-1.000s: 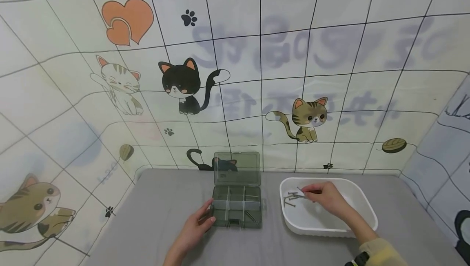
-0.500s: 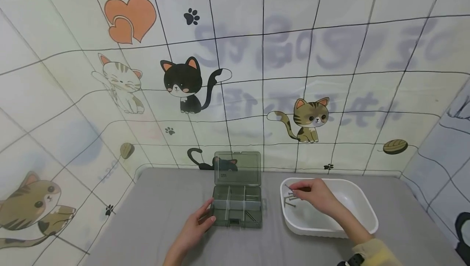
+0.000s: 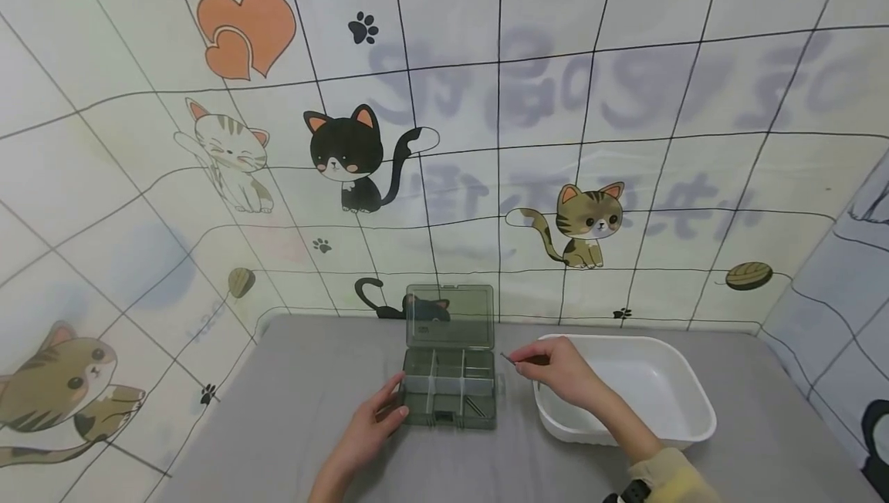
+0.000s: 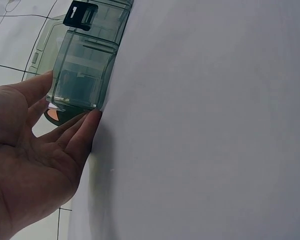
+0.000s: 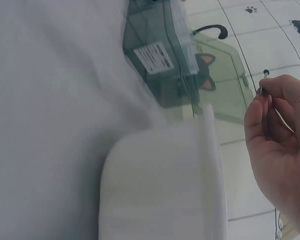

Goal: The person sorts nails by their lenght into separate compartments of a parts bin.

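A translucent green divided box (image 3: 417,404) stands with its lid (image 3: 450,318) raised against the wall. Thin metal pieces (image 3: 475,408) lie in its front right compartment. My left hand (image 3: 368,430) touches the left side of the box; in the left wrist view the thumb lies by the upper rim and the other fingers reach the lower corner. Between thumb and fingertips my right hand (image 3: 562,370) pinches a small screw (image 3: 508,359), held in the air between the box and the white tray (image 3: 625,440). Its round head (image 5: 266,73) shows in the right wrist view; threads cannot be made out.
The tray stands on the grey table (image 3: 305,379) to the right of the box, its left end hidden behind my right hand. A cloth wall printed with cats and grid lines rises behind the table. A dark object (image 3: 877,433) sits at the far right edge.
My right hand has moved left from inside the tray, over its left rim, carrying the screw toward the box. The left hand and the box hold their places.
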The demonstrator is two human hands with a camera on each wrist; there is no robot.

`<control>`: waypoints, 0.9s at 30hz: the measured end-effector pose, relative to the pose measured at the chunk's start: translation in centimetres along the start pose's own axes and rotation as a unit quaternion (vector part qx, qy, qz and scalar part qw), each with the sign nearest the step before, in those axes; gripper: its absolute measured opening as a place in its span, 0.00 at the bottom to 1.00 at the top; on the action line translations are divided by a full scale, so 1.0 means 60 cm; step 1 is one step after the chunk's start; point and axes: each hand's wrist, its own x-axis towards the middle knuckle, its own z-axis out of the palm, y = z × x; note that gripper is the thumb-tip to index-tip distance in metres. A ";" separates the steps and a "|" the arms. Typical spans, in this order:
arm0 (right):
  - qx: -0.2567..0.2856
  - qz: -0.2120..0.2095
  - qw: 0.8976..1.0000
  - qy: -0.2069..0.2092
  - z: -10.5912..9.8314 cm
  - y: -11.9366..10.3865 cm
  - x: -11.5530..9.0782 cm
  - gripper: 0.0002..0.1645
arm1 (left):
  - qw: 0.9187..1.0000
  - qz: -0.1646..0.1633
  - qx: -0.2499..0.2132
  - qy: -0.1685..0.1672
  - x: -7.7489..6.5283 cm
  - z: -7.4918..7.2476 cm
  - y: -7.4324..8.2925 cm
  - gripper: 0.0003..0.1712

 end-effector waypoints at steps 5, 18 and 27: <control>-0.015 -0.003 1.000 -0.010 0.020 -0.004 0.012 0.11 | 1.000 -0.007 -0.003 0.000 0.002 -0.001 0.004 0.34; -0.043 -0.005 0.999 -0.006 0.068 -0.013 0.029 0.09 | 1.000 -0.007 -0.005 -0.003 0.001 -0.002 0.002 0.35; -0.059 -0.014 0.998 -0.018 0.088 -0.013 0.034 0.07 | 1.000 0.001 -0.007 -0.002 0.001 -0.002 -0.001 0.34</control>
